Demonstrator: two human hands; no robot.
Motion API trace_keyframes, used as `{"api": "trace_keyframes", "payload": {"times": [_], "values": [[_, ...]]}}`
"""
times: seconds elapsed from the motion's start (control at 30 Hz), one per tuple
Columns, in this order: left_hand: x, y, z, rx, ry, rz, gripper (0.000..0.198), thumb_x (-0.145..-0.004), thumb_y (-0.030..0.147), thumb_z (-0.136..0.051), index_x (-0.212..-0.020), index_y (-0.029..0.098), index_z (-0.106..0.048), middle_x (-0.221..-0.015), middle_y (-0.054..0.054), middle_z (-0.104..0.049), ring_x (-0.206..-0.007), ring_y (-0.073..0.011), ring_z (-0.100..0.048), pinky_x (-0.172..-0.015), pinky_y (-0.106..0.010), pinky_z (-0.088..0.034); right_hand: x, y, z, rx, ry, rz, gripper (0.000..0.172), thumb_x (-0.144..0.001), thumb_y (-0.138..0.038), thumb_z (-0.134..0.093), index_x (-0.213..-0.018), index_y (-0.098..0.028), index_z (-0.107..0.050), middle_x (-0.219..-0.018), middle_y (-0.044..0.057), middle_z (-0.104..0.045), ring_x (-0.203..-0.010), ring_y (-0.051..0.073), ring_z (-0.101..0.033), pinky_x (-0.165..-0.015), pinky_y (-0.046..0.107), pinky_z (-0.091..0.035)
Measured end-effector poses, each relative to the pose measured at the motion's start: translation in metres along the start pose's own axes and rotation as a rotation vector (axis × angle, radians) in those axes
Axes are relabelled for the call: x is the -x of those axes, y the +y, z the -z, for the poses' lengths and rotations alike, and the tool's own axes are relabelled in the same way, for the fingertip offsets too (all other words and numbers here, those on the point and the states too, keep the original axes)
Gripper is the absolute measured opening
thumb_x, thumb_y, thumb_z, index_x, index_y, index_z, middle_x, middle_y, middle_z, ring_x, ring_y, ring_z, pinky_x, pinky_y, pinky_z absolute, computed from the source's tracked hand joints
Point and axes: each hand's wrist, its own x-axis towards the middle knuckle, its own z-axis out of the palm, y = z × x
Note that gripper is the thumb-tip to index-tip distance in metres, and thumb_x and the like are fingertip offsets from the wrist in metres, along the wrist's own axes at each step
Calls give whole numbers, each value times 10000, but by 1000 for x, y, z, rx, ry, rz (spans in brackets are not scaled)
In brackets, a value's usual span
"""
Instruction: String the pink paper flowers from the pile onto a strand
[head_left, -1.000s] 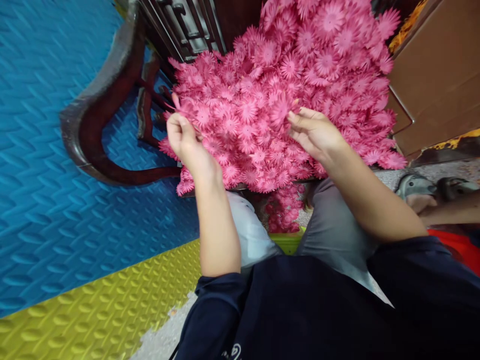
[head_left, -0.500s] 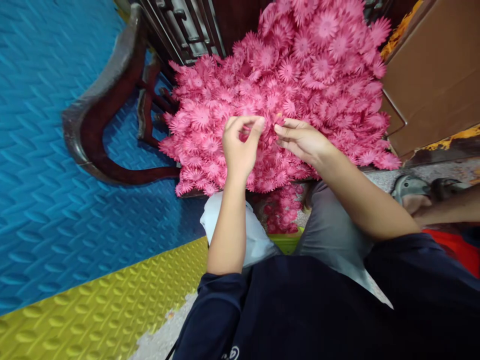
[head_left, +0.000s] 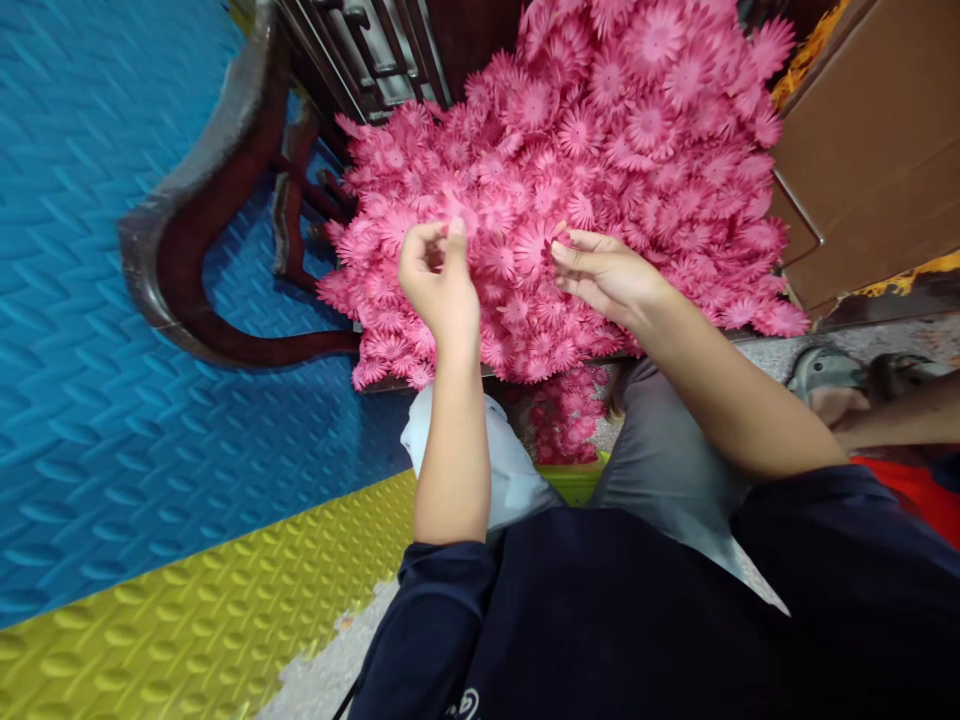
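Note:
A large heap of pink artificial flowers (head_left: 525, 180) with fringed petals lies in front of me. My left hand (head_left: 441, 275) is closed in a pinch over the left part of the heap, with a blurred pink flower (head_left: 459, 208) at its thumb and fingertip. To its right, my right hand (head_left: 604, 275) pinches a small dark-pink piece (head_left: 553, 243) with an orange tip; its exact kind is too small to make out. The hands are apart from each other, both above the heap.
A dark curved wooden chair arm (head_left: 172, 260) stands at the left over blue matting (head_left: 82, 400) with a yellow strip (head_left: 187, 600). A cardboard box (head_left: 877, 150) borders the heap on the right. More pink flowers (head_left: 566, 415) lie below, between my knees. Another person's sandalled foot (head_left: 829, 385) is at the right.
My left hand has moved left, away from the right hand, and a blurred pink flower now shows at its fingertips. My right hand has stayed almost in place, still pinching the small piece.

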Motion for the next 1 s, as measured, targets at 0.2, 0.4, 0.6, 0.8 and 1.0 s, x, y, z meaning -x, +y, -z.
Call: {"api": "trace_keyframes", "payload": {"times": [0.2,0.4,0.6,0.8,1.0], "values": [[-4,-10,0,-60,-72,4,428,-822,575,-581,-1114,266,-529,-948,-12,-641,-924,-149,-616,-805,-298,-471,0,-4,2,19,50,-28,453,-598,-329,-843,-971,-200,-622,-864,-4,-680,-793,108,-640,-742,269,-532],[18,23,-8,-128,-448,-114,187,-802,410,-679,-895,248,-691,-852,-14,-682,-801,-143,-628,-750,-290,-503,6,-8,-5,25,-34,-27,362,-626,-317,-826,-924,-199,-660,-875,-1,-692,-821,100,-639,-800,259,-534],[21,35,-5,-191,-470,-199,85,-810,316,-685,-853,258,-729,-833,-13,-670,-800,-158,-620,-785,-327,-506,8,-8,-12,-68,-96,10,296,-558,-290,-859,-768,-189,-677,-792,-15,-695,-812,91,-639,-852,263,-543],[23,28,-6,-234,-403,-244,122,-801,356,-688,-757,243,-673,-791,-21,-610,-845,-190,-593,-819,-364,-483,7,-5,-15,-89,-30,5,342,-500,-239,-884,-761,-178,-673,-793,2,-717,-833,116,-660,-850,295,-557],[31,26,-13,-192,-376,-271,192,-882,367,-579,-776,208,-566,-811,-27,-545,-882,-190,-570,-839,-371,-454,4,-1,-14,-81,-11,68,351,-531,-301,-873,-798,-186,-677,-822,-5,-717,-860,116,-667,-856,297,-556]]}}
